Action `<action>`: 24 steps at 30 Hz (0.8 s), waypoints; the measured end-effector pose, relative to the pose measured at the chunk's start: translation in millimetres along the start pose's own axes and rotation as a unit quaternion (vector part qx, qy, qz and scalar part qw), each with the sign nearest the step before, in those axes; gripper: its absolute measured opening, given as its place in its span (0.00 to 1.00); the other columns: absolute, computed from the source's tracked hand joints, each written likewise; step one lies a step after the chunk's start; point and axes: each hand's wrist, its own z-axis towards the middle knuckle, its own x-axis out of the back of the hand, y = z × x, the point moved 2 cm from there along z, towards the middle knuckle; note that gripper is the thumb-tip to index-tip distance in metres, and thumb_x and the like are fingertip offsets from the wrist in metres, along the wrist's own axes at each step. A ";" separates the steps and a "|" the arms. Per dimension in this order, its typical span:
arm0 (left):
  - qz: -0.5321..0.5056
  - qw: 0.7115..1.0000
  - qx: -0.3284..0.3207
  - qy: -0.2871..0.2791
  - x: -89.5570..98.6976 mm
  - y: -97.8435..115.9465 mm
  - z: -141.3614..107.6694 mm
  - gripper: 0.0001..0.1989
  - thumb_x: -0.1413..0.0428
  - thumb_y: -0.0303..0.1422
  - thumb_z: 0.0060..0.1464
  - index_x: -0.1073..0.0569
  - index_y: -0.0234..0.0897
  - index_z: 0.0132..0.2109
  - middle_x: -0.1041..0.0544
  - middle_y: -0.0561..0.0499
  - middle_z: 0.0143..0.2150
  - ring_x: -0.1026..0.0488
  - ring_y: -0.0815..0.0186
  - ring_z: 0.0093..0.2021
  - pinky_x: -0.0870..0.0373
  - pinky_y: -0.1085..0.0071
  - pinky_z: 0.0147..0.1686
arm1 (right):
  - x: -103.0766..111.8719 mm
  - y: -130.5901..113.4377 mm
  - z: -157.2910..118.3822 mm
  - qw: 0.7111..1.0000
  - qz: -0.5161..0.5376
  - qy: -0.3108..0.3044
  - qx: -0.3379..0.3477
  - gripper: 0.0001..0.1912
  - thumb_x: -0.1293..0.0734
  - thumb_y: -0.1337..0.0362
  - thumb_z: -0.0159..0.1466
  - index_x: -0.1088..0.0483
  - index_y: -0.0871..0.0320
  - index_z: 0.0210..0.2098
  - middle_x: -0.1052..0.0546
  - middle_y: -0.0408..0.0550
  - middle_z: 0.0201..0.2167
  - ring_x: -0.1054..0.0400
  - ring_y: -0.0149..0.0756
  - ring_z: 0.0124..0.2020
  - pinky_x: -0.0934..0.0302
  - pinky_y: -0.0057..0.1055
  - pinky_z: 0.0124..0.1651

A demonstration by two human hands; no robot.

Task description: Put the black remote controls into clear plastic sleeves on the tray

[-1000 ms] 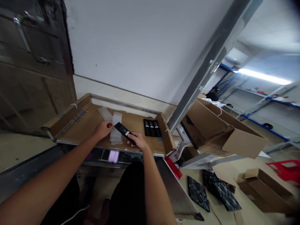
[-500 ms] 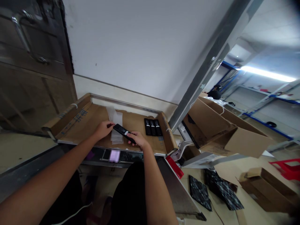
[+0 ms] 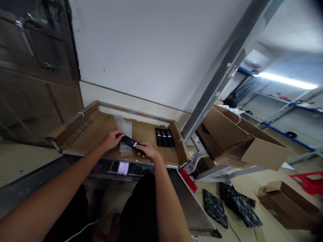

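Observation:
A black remote-like device (image 3: 129,142) with a white label lies slanted between my hands, above clear plastic sleeves (image 3: 126,148). My right hand (image 3: 148,150) is wrapped round its lower right end. At the device's upper left end, my left hand (image 3: 113,139) has its fingertips pinched together; whether they grip the device or a bit of film is too small to tell. Three similar black devices (image 3: 165,137) with white labels lie side by side at the right of the cardboard-lined tray (image 3: 83,134).
Right of the tray stand a grey post (image 3: 214,80) and a large open cardboard box (image 3: 227,131). Dark patterned packs (image 3: 215,207), another box (image 3: 287,205) and a red stool (image 3: 310,181) are on the floor. A person (image 3: 230,101) is far behind.
The device's upper left end has dipped slightly, and its angle is a little flatter. Both hands stay almost where they were.

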 end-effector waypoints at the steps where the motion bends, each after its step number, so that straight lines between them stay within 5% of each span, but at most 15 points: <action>1: -0.004 1.000 -0.001 -0.001 -0.4 -0.4 0.1 0.21 0.46 0.46 0.54 0.19 0.36 0.44 0.17 0.43 0.43 0.21 0.55 0.42 0.26 0.59 0.47 | 0.1 0.4 0.4 1.000 0.001 0.006 0.002 0.18 0.28 0.51 0.64 0.24 0.62 0.40 0.24 0.42 0.19 0.36 0.26 0.17 0.45 0.21 0.17; 24: -0.003 0.999 -0.039 0.011 -3.9 9.1 -3.5 0.16 0.45 0.43 0.56 0.22 0.37 0.43 0.19 0.45 0.41 0.23 0.57 0.41 0.26 0.60 0.46 | -17.3 -3.0 0.3 0.995 -0.027 0.097 0.026 0.14 0.31 0.53 0.66 0.26 0.59 0.37 0.26 0.40 0.20 0.37 0.28 0.18 0.47 0.22 0.18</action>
